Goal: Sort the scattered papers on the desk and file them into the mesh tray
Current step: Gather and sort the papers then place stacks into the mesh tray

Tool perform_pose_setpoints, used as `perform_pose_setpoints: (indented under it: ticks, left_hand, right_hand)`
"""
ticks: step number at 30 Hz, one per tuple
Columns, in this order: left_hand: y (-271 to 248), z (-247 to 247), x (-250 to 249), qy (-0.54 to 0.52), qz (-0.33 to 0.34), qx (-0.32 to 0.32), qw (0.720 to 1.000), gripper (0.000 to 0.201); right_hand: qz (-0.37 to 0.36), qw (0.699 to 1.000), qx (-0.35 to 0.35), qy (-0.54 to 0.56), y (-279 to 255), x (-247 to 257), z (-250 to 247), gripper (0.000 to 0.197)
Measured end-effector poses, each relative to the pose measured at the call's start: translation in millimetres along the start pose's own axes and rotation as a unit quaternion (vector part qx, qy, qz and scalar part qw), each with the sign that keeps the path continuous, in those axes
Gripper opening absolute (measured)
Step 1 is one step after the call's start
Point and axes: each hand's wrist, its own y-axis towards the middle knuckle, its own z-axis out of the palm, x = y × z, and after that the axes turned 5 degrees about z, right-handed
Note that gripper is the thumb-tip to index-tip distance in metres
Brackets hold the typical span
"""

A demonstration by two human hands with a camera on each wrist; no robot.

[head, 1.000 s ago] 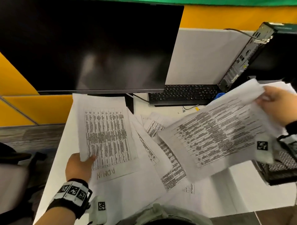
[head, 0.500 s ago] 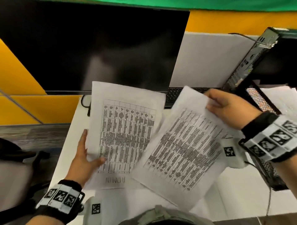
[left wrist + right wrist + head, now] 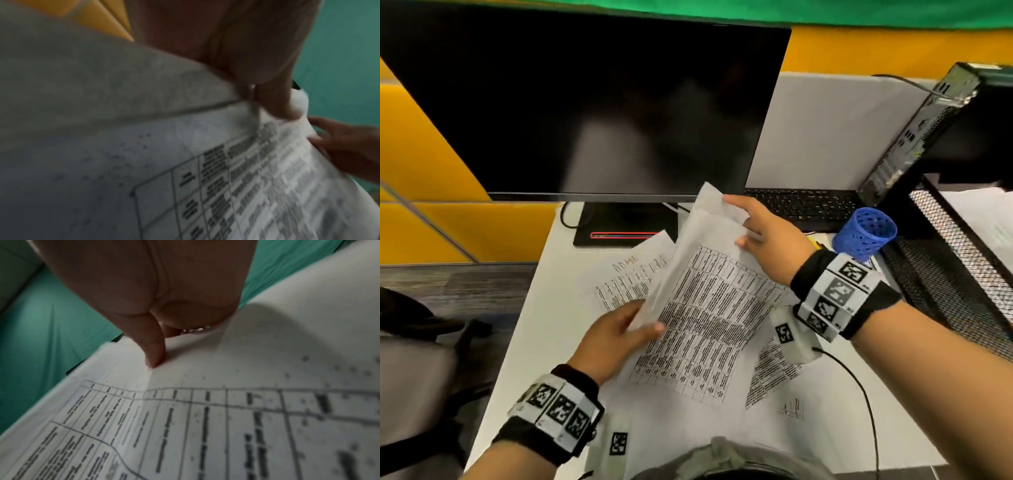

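Both hands hold a small bundle of printed table sheets (image 3: 705, 301) tilted above the desk's middle. My left hand (image 3: 619, 339) pinches its near left edge, thumb on top. My right hand (image 3: 763, 240) grips the far top edge, thumb on the printed face (image 3: 153, 353). In the left wrist view the sheets (image 3: 257, 186) fill the frame, with my right hand's fingers (image 3: 339, 142) at their far edge. More printed papers (image 3: 774, 370) lie scattered under the bundle, one marked ADMIN (image 3: 630, 274). The black mesh tray (image 3: 945, 274) stands at the right, with paper (image 3: 986, 219) on its top tier.
A dark monitor (image 3: 585, 102) stands behind the papers, its base (image 3: 619, 226) on the white desk (image 3: 544, 325). A black keyboard (image 3: 801, 205), a blue mesh cup (image 3: 866, 233) and a computer case (image 3: 914, 137) sit at the back right. A black cable (image 3: 859, 387) runs along the desk front right.
The two sheets held apart, one in each hand, have come together into one bundle held by both hands. My right hand moved left from the tray side to the desk's middle.
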Motion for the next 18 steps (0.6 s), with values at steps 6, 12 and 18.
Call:
perform_pose_setpoints:
  ticks: [6,12,18]
  left_hand:
    - [5.4,1.4,0.7,0.091,-0.020,-0.036,0.995,0.007]
    - [8.5,-20.4,-3.1,0.033,-0.015,-0.081,0.996,0.012]
    - [7.6,-26.8,-24.8,-0.094,0.020,-0.035,0.995,0.034]
  right_hand:
    - [0.050,0.992,-0.110,0.034,-0.1,-12.4,-2.7,0.073]
    - [0.198,0.954,-0.038,0.220,-21.3,-49.9,15.1,0.110]
    - [0.192,0.879,0.072,0.430,-30.4,-63.0,47.5,0.104]
